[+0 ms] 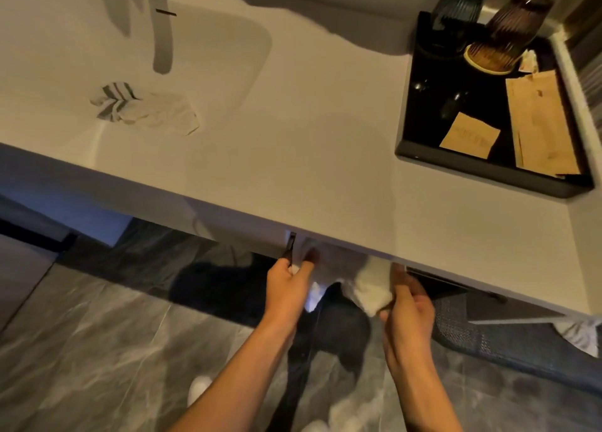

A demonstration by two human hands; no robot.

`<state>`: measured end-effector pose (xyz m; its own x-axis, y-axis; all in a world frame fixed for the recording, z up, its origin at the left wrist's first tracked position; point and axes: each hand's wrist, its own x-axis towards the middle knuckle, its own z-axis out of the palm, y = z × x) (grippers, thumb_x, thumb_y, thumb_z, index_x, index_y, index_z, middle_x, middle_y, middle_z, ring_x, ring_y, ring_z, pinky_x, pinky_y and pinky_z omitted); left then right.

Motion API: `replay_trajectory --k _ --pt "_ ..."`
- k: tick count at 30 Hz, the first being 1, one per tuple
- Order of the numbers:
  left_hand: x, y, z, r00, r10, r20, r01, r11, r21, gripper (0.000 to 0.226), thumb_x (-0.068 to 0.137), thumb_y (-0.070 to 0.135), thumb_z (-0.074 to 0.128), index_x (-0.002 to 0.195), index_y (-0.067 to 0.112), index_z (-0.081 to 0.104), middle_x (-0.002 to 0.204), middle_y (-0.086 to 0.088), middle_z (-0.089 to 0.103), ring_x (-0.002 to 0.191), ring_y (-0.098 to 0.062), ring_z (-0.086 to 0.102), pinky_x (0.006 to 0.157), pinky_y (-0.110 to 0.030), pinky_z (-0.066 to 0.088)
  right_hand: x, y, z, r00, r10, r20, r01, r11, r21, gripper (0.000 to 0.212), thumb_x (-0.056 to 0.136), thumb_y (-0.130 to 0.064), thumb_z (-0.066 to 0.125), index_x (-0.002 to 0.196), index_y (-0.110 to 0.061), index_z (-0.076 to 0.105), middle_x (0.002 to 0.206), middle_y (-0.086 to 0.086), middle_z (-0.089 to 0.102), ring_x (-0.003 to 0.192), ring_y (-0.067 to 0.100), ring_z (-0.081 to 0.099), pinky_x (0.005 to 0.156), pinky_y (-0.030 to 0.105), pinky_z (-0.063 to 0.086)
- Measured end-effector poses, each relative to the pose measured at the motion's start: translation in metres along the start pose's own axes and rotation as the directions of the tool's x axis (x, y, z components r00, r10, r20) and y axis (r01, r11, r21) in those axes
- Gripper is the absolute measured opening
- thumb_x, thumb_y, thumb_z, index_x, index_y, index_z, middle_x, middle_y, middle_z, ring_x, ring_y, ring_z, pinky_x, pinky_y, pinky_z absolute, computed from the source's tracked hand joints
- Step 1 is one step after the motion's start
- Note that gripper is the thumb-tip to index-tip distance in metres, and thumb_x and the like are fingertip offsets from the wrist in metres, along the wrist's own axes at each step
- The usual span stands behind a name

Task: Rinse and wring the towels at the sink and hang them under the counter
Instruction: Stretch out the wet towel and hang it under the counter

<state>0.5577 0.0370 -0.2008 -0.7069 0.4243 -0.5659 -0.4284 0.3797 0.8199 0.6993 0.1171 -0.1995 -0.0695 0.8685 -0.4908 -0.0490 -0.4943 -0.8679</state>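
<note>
A white towel (371,286) hangs just under the front edge of the counter (293,171), its top hidden by the counter. My left hand (288,285) grips the towel's left end and my right hand (408,308) pinches its right end. A second towel (143,107), white with dark stripes, lies crumpled in the sink basin (228,57), below the faucet (163,37).
A black tray (488,167) at the counter's right holds two ribbed tumblers (501,37) and brown paper packets (540,125). A woven dark bin (482,327) stands under the counter to the right. Grey marble floor (97,350) lies below, with my white shoe (198,387).
</note>
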Motion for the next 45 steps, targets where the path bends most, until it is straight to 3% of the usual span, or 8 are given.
replay_trajectory --k 10,14,18,21,24,34,39,45 --pt "0.0 -0.007 0.012 0.994 0.001 -0.105 -0.002 1.0 -0.007 0.021 0.095 0.016 0.065 0.076 0.01 0.056 0.066 -0.004 0.052 0.064 -0.017 0.055 0.061 -0.022 0.049 0.007 0.01 0.005 0.998 0.034 0.051 -0.034 0.999 -0.004 0.016 0.093 -0.02 0.067 0.098 -0.007 0.074 0.08 0.004 0.076 0.073 0.017 0.07 0.07 0.029 0.057" --pt "0.004 -0.015 0.014 0.993 -0.107 -0.048 0.109 0.994 0.032 0.035 0.088 0.027 0.071 0.118 0.01 0.061 0.114 -0.009 0.07 0.107 -0.026 0.066 0.097 -0.043 0.053 0.008 0.025 -0.005 0.997 0.071 -0.044 -0.079 0.969 -0.235 0.029 0.088 -0.039 0.071 0.087 -0.011 0.067 0.077 0.005 0.067 0.077 0.022 0.063 0.08 0.04 0.05" --pt "-0.012 -0.013 0.01 0.99 0.078 -0.12 -0.029 0.93 0.367 0.036 0.09 0.024 0.069 0.121 0.012 0.054 0.121 -0.005 0.057 0.115 -0.026 0.059 0.095 -0.036 0.049 -0.003 0.024 -0.021 0.927 -0.373 -0.046 0.294 0.795 -0.531 0.019 0.089 -0.017 0.069 0.107 -0.015 0.06 0.108 0.014 0.063 0.104 0.033 0.062 0.089 0.043 0.05" --pt "-0.038 -0.013 0.005 0.834 0.549 0.047 -0.483 0.687 0.543 0.018 0.091 0.021 0.066 0.103 0.018 0.052 0.102 0.003 0.051 0.094 -0.013 0.057 0.079 -0.028 0.05 -0.014 0.021 -0.022 0.674 -0.699 0.24 0.621 0.36 -0.696 0.021 0.089 -0.013 0.061 0.107 -0.004 0.065 0.108 0.016 0.06 0.107 0.036 0.054 0.093 0.049 0.045" --pt "-0.025 -0.007 0.008 0.593 0.704 0.39 -0.69 0.195 0.697 0.011 0.09 0.021 0.064 0.099 0.015 0.061 0.095 -0.002 0.06 0.09 -0.018 0.056 0.078 -0.032 0.046 -0.01 0.011 -0.009 0.639 -0.655 0.404 0.588 0.077 -0.805 0.011 0.083 -0.009 0.072 0.092 -0.003 0.07 0.095 0.021 0.067 0.107 0.043 0.057 0.1 0.055 0.043" --pt "-0.013 0.014 0.0 0.732 0.402 0.55 -0.515 -0.201 0.833 0.042 0.075 0.019 0.069 0.117 0.019 0.068 0.101 -0.004 0.073 0.097 -0.026 0.067 0.085 -0.037 0.047 -0.014 -0.013 0.006 0.817 -0.386 0.429 0.486 0.062 -0.872 0.03 0.059 0.004 0.081 0.044 -0.009 0.059 0.049 0.013 0.063 0.065 0.036 0.07 0.071 0.044 0.057" --pt "-0.03 0.03 0.009 0.792 0.252 0.556 -0.517 -0.208 0.83 0.054 0.088 0.022 0.058 0.14 0.01 0.048 0.13 -0.011 0.063 0.127 -0.029 0.053 0.117 -0.041 0.026 -0.019 -0.01 0.007 0.8 -0.39 0.456 0.473 -0.058 -0.879 0.013 0.061 -0.003 0.079 0.066 -0.013 0.072 0.062 0.009 0.071 0.074 0.031 0.073 0.085 0.047 0.054" --pt "-0.071 0.055 -0.043 0.73 -0.014 0.684 -0.681 -0.103 0.725 0.085 0.091 0.016 0.054 0.16 0.011 0.003 0.169 -0.008 0.001 0.156 -0.023 0.001 0.127 -0.038 0.005 -0.074 -0.028 -0.001 0.817 -0.305 0.489 0.518 0.019 -0.855 0.067 0.066 -0.003 0.07 0.132 -0.005 0.062 0.134 0.015 0.064 0.134 0.035 0.053 0.12 0.042 0.028"
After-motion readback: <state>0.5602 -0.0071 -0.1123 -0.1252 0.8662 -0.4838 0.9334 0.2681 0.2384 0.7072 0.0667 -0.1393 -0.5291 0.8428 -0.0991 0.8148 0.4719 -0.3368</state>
